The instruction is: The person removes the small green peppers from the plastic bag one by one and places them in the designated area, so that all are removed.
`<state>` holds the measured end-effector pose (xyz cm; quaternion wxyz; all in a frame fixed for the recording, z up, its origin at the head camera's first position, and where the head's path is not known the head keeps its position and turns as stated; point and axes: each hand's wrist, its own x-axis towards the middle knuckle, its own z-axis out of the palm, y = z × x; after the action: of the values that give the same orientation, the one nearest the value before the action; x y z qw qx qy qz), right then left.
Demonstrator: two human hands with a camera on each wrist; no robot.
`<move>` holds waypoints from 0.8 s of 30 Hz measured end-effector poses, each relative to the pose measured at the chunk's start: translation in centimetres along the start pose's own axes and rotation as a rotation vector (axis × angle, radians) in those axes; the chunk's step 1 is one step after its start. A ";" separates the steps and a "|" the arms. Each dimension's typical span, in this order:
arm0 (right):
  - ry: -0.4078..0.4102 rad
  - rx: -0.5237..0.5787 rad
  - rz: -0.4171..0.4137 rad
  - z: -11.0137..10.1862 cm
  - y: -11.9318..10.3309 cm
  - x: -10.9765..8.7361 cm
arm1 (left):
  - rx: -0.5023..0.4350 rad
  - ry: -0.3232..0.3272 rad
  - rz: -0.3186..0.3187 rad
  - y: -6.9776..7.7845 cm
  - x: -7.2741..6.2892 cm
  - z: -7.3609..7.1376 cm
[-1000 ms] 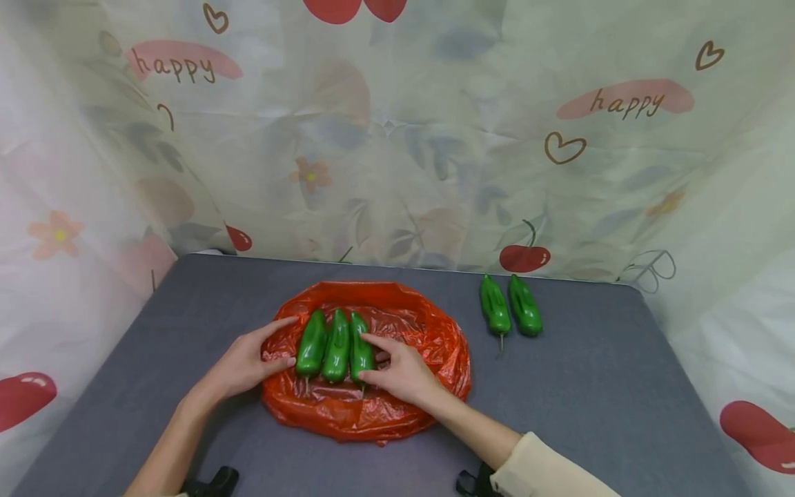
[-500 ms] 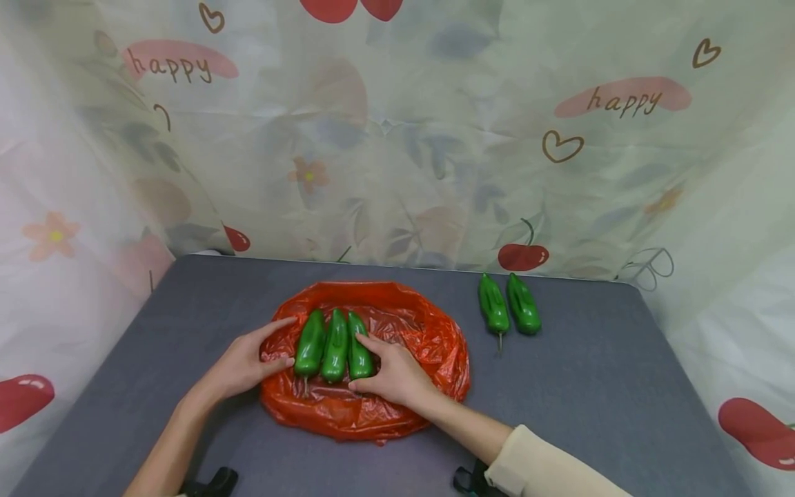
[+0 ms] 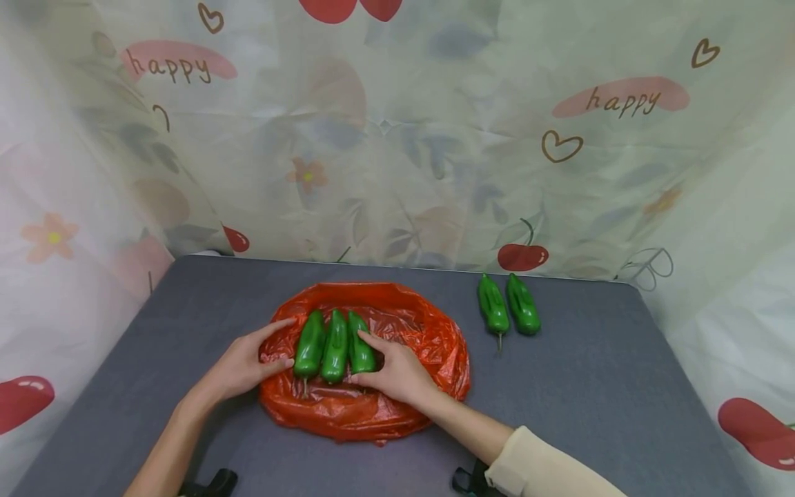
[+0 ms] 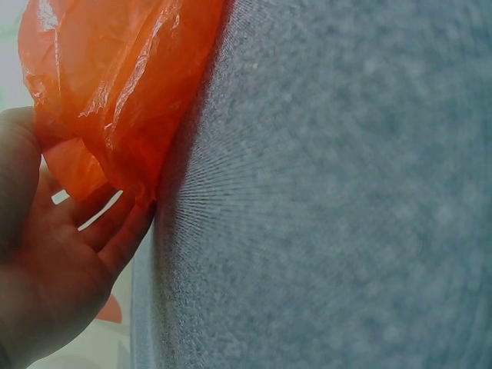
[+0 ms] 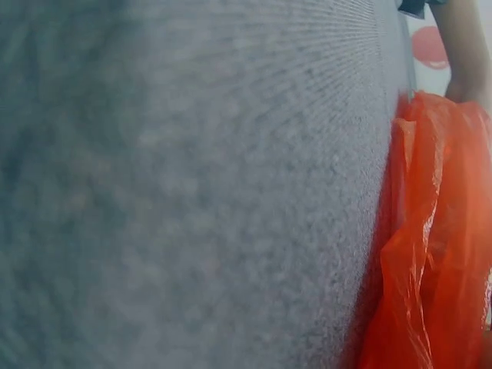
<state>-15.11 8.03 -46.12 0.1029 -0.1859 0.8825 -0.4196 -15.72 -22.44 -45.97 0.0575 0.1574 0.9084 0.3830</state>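
Three green chili peppers lie side by side in an open red plastic bag (image 3: 435, 345) with its rim folded down. My left hand (image 3: 247, 362) is spread at the bag's left side, thumb close to the leftmost pepper (image 3: 310, 348). In the left wrist view, the fingers of that hand (image 4: 61, 269) reach behind the bag's orange-red film (image 4: 123, 69). My right hand (image 3: 397, 373) holds the rightmost pepper (image 3: 359, 353), forefinger at its upper part and thumb at its lower end. Between these two lies the middle pepper (image 3: 335, 348). The right wrist view shows the bag (image 5: 438, 207), with the right hand out of sight.
Two more green chili peppers, one (image 3: 494, 307) with a visible stem and another (image 3: 524, 307) beside it, lie at the back right of the grey table (image 3: 596, 386). A patterned curtain (image 3: 385, 172) hangs behind the table's far edge.
My right hand's thumb has slid slightly left along the lower end of the rightmost pepper, and the fingers have closed in around it. The left hand keeps its place.
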 end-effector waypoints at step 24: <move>-0.007 0.311 -0.061 -1.2 -0.4 -0.4 | 0.003 -0.015 -0.030 0.0 0.2 0.0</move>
<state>-15.04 8.82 -45.03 0.1206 -0.1960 0.8006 -0.5533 -15.88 -22.38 -46.03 0.0698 0.1469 0.9107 0.3797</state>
